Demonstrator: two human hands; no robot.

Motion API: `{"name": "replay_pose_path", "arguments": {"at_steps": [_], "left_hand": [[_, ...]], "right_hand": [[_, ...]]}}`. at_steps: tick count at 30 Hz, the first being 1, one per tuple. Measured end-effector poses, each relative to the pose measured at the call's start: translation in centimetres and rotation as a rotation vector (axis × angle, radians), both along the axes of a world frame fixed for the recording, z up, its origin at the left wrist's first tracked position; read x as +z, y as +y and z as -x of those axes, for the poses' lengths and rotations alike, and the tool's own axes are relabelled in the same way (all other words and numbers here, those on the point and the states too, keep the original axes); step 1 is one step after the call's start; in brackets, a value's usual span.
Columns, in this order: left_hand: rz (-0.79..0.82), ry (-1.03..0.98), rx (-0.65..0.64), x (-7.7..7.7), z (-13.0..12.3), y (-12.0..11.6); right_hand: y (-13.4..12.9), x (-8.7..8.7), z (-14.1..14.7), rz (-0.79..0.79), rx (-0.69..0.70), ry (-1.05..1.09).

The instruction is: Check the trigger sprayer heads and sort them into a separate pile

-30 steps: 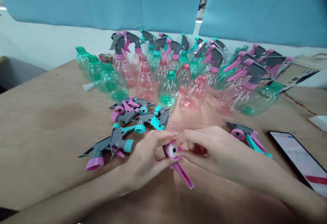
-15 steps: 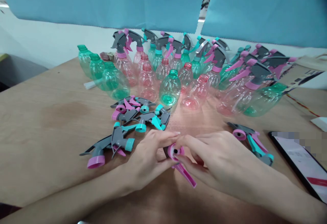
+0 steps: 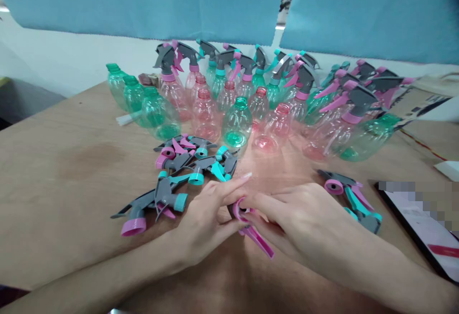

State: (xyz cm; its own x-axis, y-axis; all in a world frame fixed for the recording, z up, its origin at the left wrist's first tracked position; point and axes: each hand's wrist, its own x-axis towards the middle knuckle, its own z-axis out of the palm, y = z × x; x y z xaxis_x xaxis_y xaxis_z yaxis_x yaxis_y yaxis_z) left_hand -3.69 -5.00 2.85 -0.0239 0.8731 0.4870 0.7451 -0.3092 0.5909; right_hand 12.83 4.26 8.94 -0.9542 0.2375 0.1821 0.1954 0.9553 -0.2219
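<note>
Low over the front of the table, my left hand point(image 3: 208, 223) grips a spray trigger head with a pink collar point(image 3: 238, 210) and a pink trigger point(image 3: 258, 242). Its collar opening is turned toward me, and the left index finger is stretched out above it. My right hand point(image 3: 301, 218) is closed, thumb and index fingertips pressed at the collar's opening. Whether a small part sits between those fingertips is hidden. Left of my hands lie several loose spray heads, among them a grey one with a pink collar point(image 3: 133, 227) and one with a teal collar point(image 3: 180, 202).
Pink and green clear bottles stand behind my hands, such as an uncapped green bottle point(image 3: 236, 123). Some behind carry spray heads. At right lie a pink-collared spray head point(image 3: 334, 187), a teal one point(image 3: 369, 221) and a phone point(image 3: 423, 228). Blue cloth point(image 3: 143, 8) hangs behind.
My right fingertips have moved in over the collar's opening, covering more of its dark centre hole. My left index finger has lifted a little. The view has shifted slightly.
</note>
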Motion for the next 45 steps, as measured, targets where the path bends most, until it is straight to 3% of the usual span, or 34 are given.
{"name": "replay_pose_path", "arguments": {"at_steps": [8,14,18,21,25,34,41,45], "left_hand": [[-0.103,0.020,-0.057,-0.2,0.2,0.0],[-0.124,0.022,-0.053,0.1,0.4,0.1],[-0.030,-0.052,-0.011,-0.1,0.3,-0.1],[-0.092,-0.054,-0.024,-0.2,0.3,0.0],[-0.143,-0.010,-0.023,-0.2,0.4,0.2],[-0.092,-0.004,-0.069,-0.3,0.1,0.0],[-0.079,-0.035,-0.099,-0.7,0.2,-0.2],[-0.137,-0.026,-0.168,-0.7,0.0,-0.3]], "right_hand": [[0.0,-0.7,0.0,0.092,-0.048,0.096],[-0.7,-1.4,1.1,0.208,-0.174,0.206],[-0.1,-0.9,1.2,0.549,-0.191,0.135],[0.7,0.1,0.7,0.840,-0.131,0.057],[1.1,0.9,0.2,1.004,-0.122,0.071],[0.8,-0.2,0.4,0.782,-0.168,-0.015],[0.3,-0.5,0.9,0.948,-0.230,0.002],[-0.7,-0.7,1.2,0.907,-0.300,0.080]]}}
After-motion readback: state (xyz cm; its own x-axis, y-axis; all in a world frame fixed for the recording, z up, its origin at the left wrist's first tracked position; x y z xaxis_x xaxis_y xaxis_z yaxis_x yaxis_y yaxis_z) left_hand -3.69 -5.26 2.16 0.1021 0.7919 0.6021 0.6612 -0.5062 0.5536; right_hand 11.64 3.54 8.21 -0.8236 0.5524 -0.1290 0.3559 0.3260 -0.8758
